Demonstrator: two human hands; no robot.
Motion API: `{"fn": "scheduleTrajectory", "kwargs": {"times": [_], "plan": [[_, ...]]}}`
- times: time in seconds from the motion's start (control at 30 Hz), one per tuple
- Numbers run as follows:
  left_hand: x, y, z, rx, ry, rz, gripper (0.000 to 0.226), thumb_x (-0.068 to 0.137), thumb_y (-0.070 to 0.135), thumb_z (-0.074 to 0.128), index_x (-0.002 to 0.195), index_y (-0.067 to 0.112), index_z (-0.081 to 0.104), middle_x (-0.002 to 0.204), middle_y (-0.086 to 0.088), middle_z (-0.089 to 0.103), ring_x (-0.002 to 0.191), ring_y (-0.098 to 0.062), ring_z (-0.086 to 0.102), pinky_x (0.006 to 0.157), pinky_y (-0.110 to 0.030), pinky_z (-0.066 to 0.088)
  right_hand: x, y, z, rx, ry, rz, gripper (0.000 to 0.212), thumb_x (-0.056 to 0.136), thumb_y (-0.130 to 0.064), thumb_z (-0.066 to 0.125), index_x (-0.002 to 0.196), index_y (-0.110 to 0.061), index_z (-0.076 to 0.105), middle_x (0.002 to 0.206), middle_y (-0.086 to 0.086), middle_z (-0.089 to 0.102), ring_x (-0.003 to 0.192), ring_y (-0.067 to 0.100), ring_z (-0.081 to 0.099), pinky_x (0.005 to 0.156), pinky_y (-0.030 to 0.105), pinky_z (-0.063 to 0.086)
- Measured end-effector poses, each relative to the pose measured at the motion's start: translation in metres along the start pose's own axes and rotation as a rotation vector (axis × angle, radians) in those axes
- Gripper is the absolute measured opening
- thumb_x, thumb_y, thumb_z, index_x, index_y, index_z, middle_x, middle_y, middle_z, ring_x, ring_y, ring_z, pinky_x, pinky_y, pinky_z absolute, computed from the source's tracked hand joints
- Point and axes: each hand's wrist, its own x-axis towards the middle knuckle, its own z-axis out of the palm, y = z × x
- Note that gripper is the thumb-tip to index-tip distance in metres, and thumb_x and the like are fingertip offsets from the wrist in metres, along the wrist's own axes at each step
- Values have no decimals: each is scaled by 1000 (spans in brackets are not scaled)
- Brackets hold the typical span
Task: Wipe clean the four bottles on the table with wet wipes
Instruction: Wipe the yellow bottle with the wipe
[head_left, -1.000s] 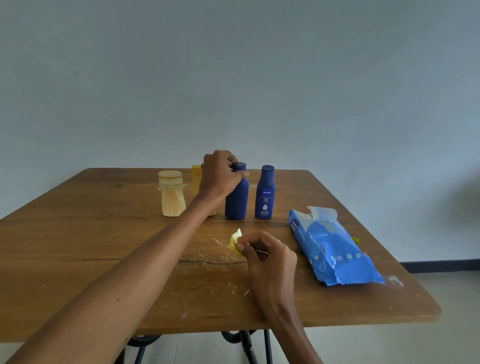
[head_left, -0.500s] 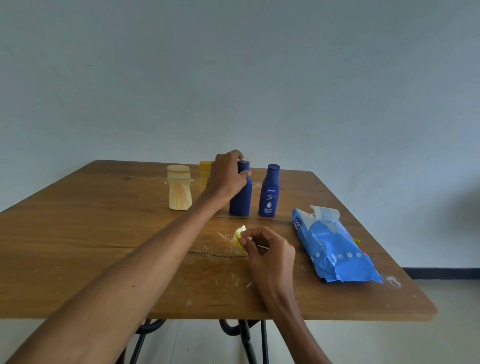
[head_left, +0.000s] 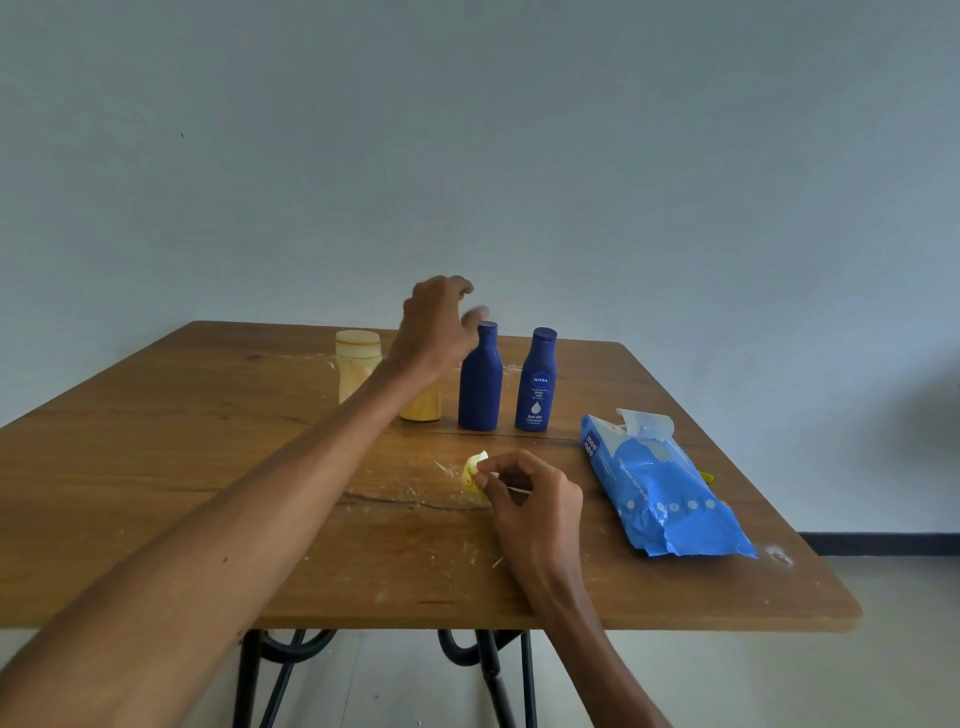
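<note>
From the head view, we see four bottles standing upright in a row toward the far side of the table (head_left: 156, 467): a pale tan bottle (head_left: 357, 364) at the left, a yellow bottle (head_left: 421, 408) mostly hidden behind our left forearm, a plain dark blue bottle (head_left: 480, 379) and, just beside it, a labelled dark blue bottle (head_left: 537, 382). Our left hand (head_left: 436, 332) hovers by the cap of the plain blue bottle with its fingers loosely curled and blurred; it seems to hold nothing, and we cannot tell whether a fingertip touches the cap. Our right hand (head_left: 530, 493) rests on the table nearer us and pinches a small crumpled wet wipe (head_left: 475, 470), yellowish-white, between thumb and fingertips.

We judge the bottles to be light, stiff plastic with a smooth skin that will turn slippery once damp, and tall enough to tip; the best hold looks to be round the shoulder or cap while the wipe runs down the body. The wipe itself is soft and limp, so it wants bunching into a pad.

The labelled bottle reads "NIVEA", with "Body Milk" beneath it and smaller print we cannot read. The blue wipes pack (head_left: 660, 488), lying flat at the right with its flap lifted, reads "mee mee".
</note>
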Motion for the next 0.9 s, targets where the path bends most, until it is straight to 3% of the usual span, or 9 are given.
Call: {"fn": "scheduleTrajectory", "kwargs": {"times": [0.07, 0.13, 0.23, 0.47, 0.63, 0.8, 0.9], "plan": [[4, -7, -13, 4, 59, 18, 29, 95, 6, 60, 124, 2, 64, 120, -14, 68, 109, -24, 66, 90, -25, 48, 3, 0, 1, -8, 5, -9, 17, 85, -16, 75, 90, -32, 71, 91, -18, 70, 88, -8, 63, 72, 4, 48], [5, -19, -23, 34, 81, 13, 30, 94, -1, 57, 123, 2, 65, 121, -15, 68, 112, -25, 65, 93, -30, 52, 6, 0, 3, -35, -4, -19, 15, 86, -16, 74, 92, -30, 72, 93, -18, 69, 88, -8, 63, 71, 3, 47], [2, -40, -28, 116, 12, -25, 32, 95, 1, 58, 126, 5, 64, 128, -16, 65, 121, -30, 59, 98, -40, 50, 10, -2, 5, -57, -26, -26, 15, 88, -16, 72, 94, -30, 71, 96, -16, 69, 88, -9, 61, 72, 0, 45], [-11, -62, -26, 161, -193, -64, 36, 98, 10, 59, 133, 7, 60, 134, -18, 61, 129, -36, 52, 106, -47, 45, 11, 0, 7, -90, -22, -53, 15, 87, -16, 72, 94, -30, 71, 96, -17, 68, 88, -8, 62, 72, 2, 46], [-14, -62, -30, 95, -104, -82, 34, 89, 10, 71, 122, 6, 68, 122, -15, 69, 114, -29, 63, 90, -31, 46, 11, 2, 7, -100, 3, -56, 16, 86, -16, 74, 94, -30, 71, 94, -17, 69, 87, -6, 63, 74, 4, 48], [-17, -54, -56, -68, -73, -136, 31, 84, 17, 77, 113, 6, 73, 111, -7, 72, 93, -10, 63, 72, -9, 43, 12, 3, 7, -101, 14, -66, 17, 86, -17, 74, 93, -31, 71, 92, -18, 69, 87, -7, 63, 75, 6, 50], [-31, -51, -71, -321, -61, -263, 28, 82, 21, 80, 106, 9, 76, 101, -1, 74, 87, -10, 70, 70, -15, 53, 12, 3, 6, -99, 32, -78, 16, 85, -16, 74, 94, -30, 71, 89, -21, 67, 87, -10, 62, 73, 2, 47]]}}
